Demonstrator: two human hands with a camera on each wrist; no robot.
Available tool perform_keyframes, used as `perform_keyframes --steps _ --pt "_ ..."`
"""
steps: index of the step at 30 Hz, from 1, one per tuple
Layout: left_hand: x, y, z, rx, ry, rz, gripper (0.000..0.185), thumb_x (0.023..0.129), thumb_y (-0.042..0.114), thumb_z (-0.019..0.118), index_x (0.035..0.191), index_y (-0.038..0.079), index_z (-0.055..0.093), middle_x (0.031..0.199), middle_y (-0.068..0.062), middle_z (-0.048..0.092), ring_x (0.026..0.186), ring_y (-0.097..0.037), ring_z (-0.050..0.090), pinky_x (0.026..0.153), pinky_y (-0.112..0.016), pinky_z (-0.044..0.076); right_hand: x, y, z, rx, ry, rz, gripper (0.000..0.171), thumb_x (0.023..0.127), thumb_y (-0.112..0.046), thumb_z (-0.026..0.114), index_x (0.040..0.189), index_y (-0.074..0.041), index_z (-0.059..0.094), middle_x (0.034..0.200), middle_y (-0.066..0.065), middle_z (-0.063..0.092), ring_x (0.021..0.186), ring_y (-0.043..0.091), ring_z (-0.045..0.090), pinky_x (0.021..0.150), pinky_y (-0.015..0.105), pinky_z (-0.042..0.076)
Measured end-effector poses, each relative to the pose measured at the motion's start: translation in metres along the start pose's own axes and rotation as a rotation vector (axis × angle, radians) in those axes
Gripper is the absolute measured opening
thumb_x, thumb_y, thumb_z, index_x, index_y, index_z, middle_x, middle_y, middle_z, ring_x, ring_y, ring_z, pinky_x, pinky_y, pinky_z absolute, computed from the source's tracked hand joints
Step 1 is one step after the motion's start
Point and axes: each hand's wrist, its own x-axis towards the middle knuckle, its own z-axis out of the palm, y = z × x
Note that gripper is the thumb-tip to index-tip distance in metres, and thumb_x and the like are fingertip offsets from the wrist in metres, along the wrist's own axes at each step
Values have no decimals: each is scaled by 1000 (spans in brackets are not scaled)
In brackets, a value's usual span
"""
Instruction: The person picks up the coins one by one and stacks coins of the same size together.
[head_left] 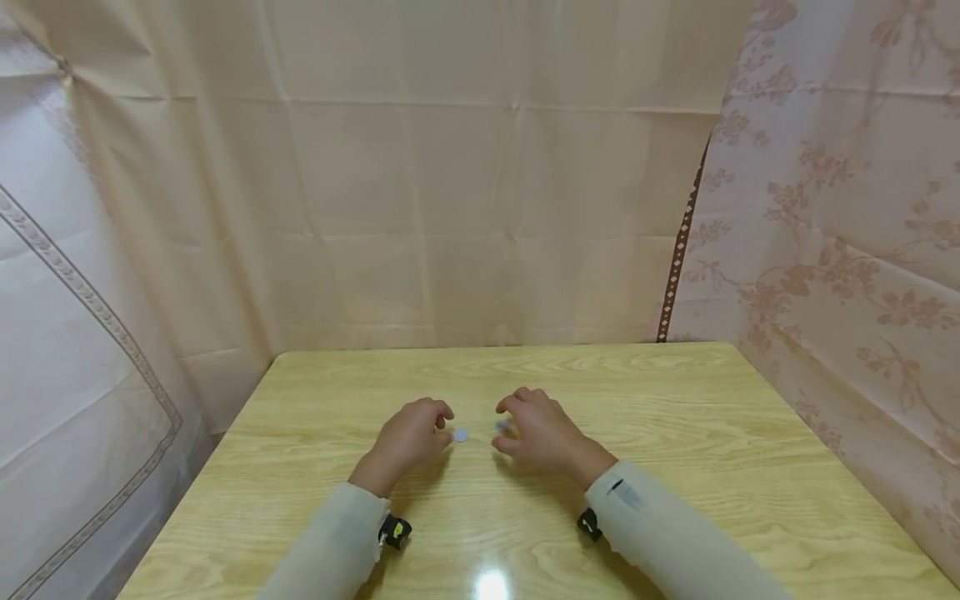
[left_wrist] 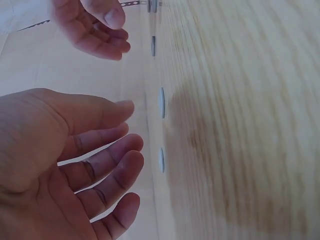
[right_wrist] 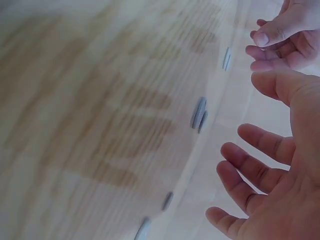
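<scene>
We see a light wooden table (head_left: 675, 433) with a glossy, grained top; a bright spot of light (head_left: 492, 583) reflects near its front edge. Behind it hangs a plain beige cloth (head_left: 465, 208), creased in a grid of fold lines. On our left a white cloth with a patterned border (head_left: 82, 292) drapes down. On our right hangs a pink cloth with a flower print (head_left: 840, 250), edged by a brown-and-white trim (head_left: 678, 250).

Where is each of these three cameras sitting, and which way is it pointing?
Head: worn on the head, looking forward and down at the wooden table; shows both sleeves, left hand and right hand.
Left wrist: looks along the open left palm toward small grey discs; the other hand shows beyond.
Right wrist: mirrors it, over the right hand's fingers.
All three views share both hands and the discs.
</scene>
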Motion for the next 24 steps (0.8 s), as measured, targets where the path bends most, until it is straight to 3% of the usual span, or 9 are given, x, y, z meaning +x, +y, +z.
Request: perform_keyframes --steps 9,24 --pt "3 -1 4 -6 -4 -15 20 91 17 78 110 11 75 100 0 69 88 -17 63 77 -40 53 12 -3 11 16 -20 -7 40 92 -40 77 122 -13 72 120 4 66 105 23 56 90 47 49" --pt "7 -1 10 26 -6 16 20 85 14 81 103 9 76 84 4 65 76 -14 57 69 -35 49 25 -20 16 -36 -37 -59 33 90 -33 78 117 -13 77 113 3 71 99 25 60 82 48 52"
